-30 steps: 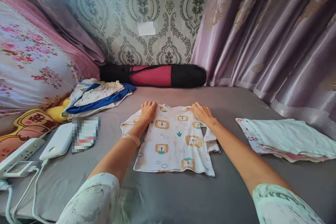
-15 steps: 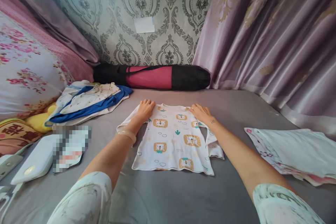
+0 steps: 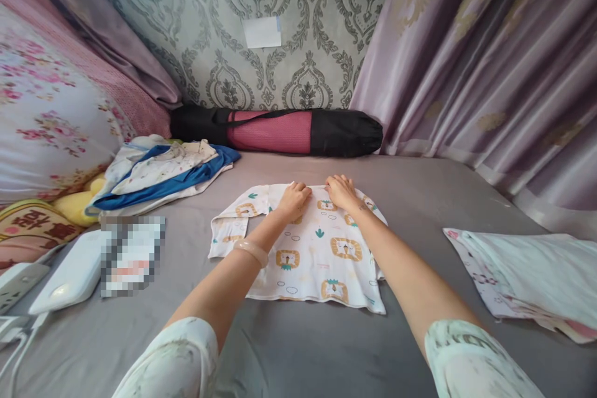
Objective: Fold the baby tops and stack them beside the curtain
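Note:
A small white shirt printed with yellow lion faces lies flat, front up, on the grey bed sheet. Both my hands rest at its neckline, close together. My left hand, with a pale bangle on the wrist, has its fingers curled onto the cloth just left of the collar. My right hand sits just right of it, fingers bent over the collar edge. The shirt's left sleeve is spread out to the side. My right forearm covers the other sleeve.
A heap of blue and white clothes lies at the back left. Folded clothes are stacked at the right. A black and pink roll bag lies along the wall. A white power bank and cables sit left; curtains hang right.
Both hands slid inward from the shirt's shoulders to meet at the collar. The left sleeve now lies spread out. The camera shifted slightly.

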Demonstrator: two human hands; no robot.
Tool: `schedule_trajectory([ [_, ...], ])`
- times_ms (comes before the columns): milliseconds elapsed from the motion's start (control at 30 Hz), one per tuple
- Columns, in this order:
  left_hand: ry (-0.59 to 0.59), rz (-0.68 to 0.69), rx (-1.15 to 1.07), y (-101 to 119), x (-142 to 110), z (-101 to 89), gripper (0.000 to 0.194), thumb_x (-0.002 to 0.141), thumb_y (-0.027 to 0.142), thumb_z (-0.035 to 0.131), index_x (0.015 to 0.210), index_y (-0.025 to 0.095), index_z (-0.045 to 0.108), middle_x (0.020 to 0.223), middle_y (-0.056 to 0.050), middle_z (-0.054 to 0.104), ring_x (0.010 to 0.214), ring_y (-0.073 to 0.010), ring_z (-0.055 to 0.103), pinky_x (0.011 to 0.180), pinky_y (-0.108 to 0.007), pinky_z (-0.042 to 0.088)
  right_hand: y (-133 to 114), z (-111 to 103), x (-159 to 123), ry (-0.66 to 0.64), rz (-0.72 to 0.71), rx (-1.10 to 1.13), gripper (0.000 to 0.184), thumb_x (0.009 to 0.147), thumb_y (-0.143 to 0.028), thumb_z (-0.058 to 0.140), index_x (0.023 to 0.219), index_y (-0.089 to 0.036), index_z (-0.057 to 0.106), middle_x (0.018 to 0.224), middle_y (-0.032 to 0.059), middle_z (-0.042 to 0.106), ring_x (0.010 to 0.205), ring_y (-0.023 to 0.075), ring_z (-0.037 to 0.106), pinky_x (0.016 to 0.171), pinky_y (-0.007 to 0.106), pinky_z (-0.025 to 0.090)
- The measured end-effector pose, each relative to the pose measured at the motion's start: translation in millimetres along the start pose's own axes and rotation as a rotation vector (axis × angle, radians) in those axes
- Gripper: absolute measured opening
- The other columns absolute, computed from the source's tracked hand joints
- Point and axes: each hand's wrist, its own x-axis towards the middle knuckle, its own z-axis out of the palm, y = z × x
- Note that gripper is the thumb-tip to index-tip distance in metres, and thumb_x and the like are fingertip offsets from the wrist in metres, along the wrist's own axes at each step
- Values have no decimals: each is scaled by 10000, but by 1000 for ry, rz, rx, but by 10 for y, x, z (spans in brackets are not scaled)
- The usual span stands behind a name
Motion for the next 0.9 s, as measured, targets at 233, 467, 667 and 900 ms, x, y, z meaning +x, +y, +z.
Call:
schedule_trajectory([
  [233, -38, -107, 8, -65, -130, 151, 485, 993, 404, 317, 1401, 183, 455, 1488, -144, 406, 1399, -291, 327, 1141, -468, 259, -73, 235, -5, 123, 168, 16, 338, 995, -246, 292, 1183, -174, 563, 1229, 164, 561, 1143, 291, 471, 924, 373, 346],
  [467, 0, -69, 18, -67, -146, 154, 487, 987, 409, 322, 1392, 174, 457, 1505, -164, 363, 1394, -304, 314, 1122, -486, 279, 359, -98, -87, 170, 134, 425, 317, 932, -220, 450, 1220, -179, 578, 1259, 106, 609, 1116, 183, 571, 952, 289, 417],
  [667, 48, 13, 19, -28, -158, 66, 397, 970, 334, 349, 1278, 187, 551, 1315, -159, 496, 1203, -300, 443, 1022, -492, 356, 1088, -342, -1066, -26, 411, 670, 227, 867, -332, 553, 740, -159, 628, 691, 52, 682, 588, 139, 629, 543, 228, 486],
  [900, 25, 154, -104, 463, 200, 201, 306, 905, 173, 402, 1103, 163, 635, 1157, -131, 608, 1097, -264, 530, 987, -426, 411, 979, -223, -1780, -228, 421, 338, 260, 728, -431, 672, 719, -180, 606, 625, 1, 629, 509, 113, 539, 436, 199, 324],
])
